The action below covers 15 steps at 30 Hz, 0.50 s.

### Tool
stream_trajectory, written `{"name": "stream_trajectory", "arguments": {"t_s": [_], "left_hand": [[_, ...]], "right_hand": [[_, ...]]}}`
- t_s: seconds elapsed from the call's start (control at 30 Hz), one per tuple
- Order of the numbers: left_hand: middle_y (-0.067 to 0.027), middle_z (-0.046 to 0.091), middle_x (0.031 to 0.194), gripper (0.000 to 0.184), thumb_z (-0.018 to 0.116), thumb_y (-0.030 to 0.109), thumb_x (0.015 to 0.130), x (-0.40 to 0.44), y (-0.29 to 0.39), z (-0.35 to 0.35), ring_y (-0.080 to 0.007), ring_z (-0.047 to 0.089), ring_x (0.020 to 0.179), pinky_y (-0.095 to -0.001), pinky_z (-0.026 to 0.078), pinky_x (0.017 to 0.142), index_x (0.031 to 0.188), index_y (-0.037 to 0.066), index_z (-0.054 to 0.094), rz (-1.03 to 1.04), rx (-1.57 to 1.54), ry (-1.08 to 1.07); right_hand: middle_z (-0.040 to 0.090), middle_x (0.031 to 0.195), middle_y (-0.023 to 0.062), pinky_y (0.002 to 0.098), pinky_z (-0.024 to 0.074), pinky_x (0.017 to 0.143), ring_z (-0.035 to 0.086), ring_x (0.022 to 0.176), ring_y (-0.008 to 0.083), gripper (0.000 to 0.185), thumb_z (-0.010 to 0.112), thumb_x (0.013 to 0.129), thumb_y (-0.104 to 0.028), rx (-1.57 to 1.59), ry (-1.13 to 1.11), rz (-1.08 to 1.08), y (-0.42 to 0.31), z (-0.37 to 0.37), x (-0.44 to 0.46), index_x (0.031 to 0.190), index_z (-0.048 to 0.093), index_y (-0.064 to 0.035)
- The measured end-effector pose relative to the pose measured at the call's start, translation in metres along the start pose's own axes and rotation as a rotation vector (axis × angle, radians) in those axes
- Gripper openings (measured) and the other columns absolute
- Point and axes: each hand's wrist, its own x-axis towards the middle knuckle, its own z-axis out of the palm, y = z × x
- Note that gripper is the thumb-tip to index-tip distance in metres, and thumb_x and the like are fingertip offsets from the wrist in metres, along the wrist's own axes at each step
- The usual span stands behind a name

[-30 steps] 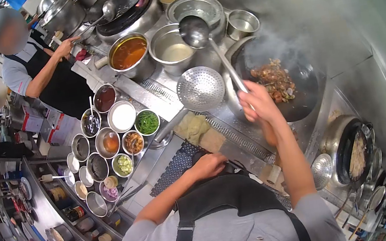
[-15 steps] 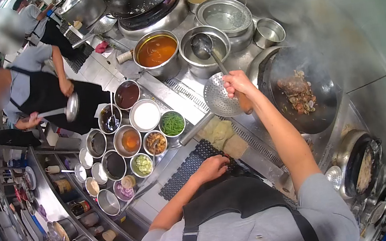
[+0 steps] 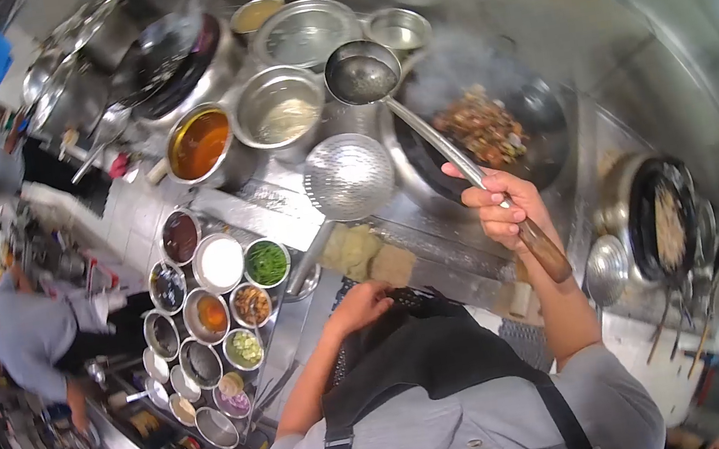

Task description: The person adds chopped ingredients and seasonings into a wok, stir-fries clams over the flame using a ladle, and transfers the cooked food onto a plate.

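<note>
My right hand (image 3: pixel 506 207) is wrapped round the handle of a ladle (image 3: pixel 439 134), with its wooden end below my fist. The ladle's bowl is raised above the worktop, between the pots and the smoking wok (image 3: pixel 538 114); whether it holds liquid I cannot tell. Browned food pieces (image 3: pixel 483 127) lie in the wok. A round perforated strainer (image 3: pixel 350 175) rests left of the wok, below the ladle bowl. Close to my apron at the counter's front edge, my left hand (image 3: pixel 361 306) has its fingers curled in; anything inside them is hidden.
Seasoning bowls (image 3: pixel 218 262) cluster at the left. Behind stand a pot of orange oil (image 3: pixel 199 144), a steel pot (image 3: pixel 279 106) and another wok (image 3: pixel 168 62). A folded cloth (image 3: pixel 351 252) lies before the strainer. Another person (image 3: pixel 31 329) bends at the far left.
My right hand has moved right, lifting the ladle out of the steel pot. The view has turned. The nearer co-worker now bends over and appears lower in view. My left hand stays near my apron.
</note>
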Motion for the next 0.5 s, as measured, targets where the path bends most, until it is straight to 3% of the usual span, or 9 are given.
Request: {"name": "stream_trajectory", "arguments": {"t_s": [0.07, 0.1, 0.2, 0.23, 0.3, 0.4, 0.5], "left_hand": [[-0.02, 0.072, 0.092, 0.032, 0.071, 0.016, 0.087, 0.01, 0.021, -0.003, -0.0347, 0.071, 0.086, -0.043, 0.055, 0.078, 0.114, -0.001, 0.069, -0.053, -0.04, -0.035], [-0.0191, 0.073, 0.093, 0.033, 0.071, 0.016, 0.089, 0.017, 0.022, 0.001, -0.0319, 0.071, 0.084, -0.0411, 0.055, 0.078, 0.116, -0.001, 0.069, -0.054, -0.059, -0.066], [-0.0183, 0.073, 0.095, 0.034, 0.07, 0.017, 0.09, 0.031, 0.038, 0.014, -0.0295, 0.07, 0.084, -0.0395, 0.055, 0.078, 0.119, -0.001, 0.068, 0.026, -0.11, -0.071], [-0.0183, 0.073, 0.099, 0.034, 0.069, 0.017, 0.092, 0.035, 0.043, 0.017, -0.0282, 0.071, 0.089, -0.0391, 0.055, 0.08, 0.12, -0.001, 0.068, 0.026, -0.112, -0.112], [-0.0184, 0.073, 0.107, 0.034, 0.067, 0.016, 0.095, 0.047, 0.056, 0.023, -0.0257, 0.071, 0.099, -0.0381, 0.055, 0.084, 0.123, -0.002, 0.067, 0.022, -0.114, -0.189], [-0.0185, 0.073, 0.109, 0.03, 0.068, 0.012, 0.092, 0.057, 0.076, 0.03, -0.0315, 0.071, 0.1, -0.0393, 0.055, 0.084, 0.119, -0.002, 0.068, 0.051, -0.119, -0.154], [-0.0156, 0.072, 0.103, 0.023, 0.068, 0.008, 0.088, 0.082, 0.098, 0.032, -0.0357, 0.069, 0.096, -0.043, 0.052, 0.088, 0.109, -0.001, 0.07, 0.201, 0.061, 0.054]], "right_hand": [[0.043, 0.074, -0.0009, 0.0234, 0.0398, 0.038, 0.042, 0.043, 0.0021, 0.053, 0.041, 0.101, -0.006, -0.108, 0.085, -0.047, -0.013, 0.002, -0.04, 0.153, 0.033, 0.0048], [0.045, 0.073, -0.0019, 0.0207, 0.0342, 0.037, 0.038, 0.043, -0.0002, 0.042, 0.053, 0.099, -0.008, -0.305, 0.167, -0.06, -0.021, 0.004, -0.053, 0.141, 0.048, -0.0024], [0.046, 0.074, -0.0013, 0.0219, 0.0341, 0.036, 0.04, 0.042, 0.0016, 0.046, 0.051, 0.099, -0.006, -0.575, 0.407, -0.12, -0.042, -0.013, -0.066, 0.145, 0.044, -0.0004], [0.046, 0.072, -0.0016, 0.0214, 0.0336, 0.037, 0.04, 0.043, 0.0015, 0.038, 0.055, 0.099, -0.008, -0.606, 0.43, -0.149, -0.051, -0.031, -0.065, 0.136, 0.05, -0.0032], [0.046, 0.072, -0.0017, 0.0216, 0.0339, 0.038, 0.04, 0.043, 0.0014, 0.036, 0.056, 0.099, -0.008, -0.563, 0.463, -0.233, -0.066, -0.068, -0.063, 0.134, 0.051, -0.0041], [0.046, 0.072, -0.0021, 0.0222, 0.0352, 0.039, 0.039, 0.044, 0.0018, 0.028, 0.056, 0.1, -0.009, -0.478, 0.513, -0.354, -0.078, -0.099, -0.077, 0.128, 0.054, -0.0057], [0.046, 0.071, -0.0022, 0.0232, 0.0351, 0.039, 0.038, 0.044, 0.0031, 0.031, 0.056, 0.099, -0.008, -0.435, 0.586, -0.461, -0.071, -0.11, -0.116, 0.13, 0.052, -0.0061]]}}
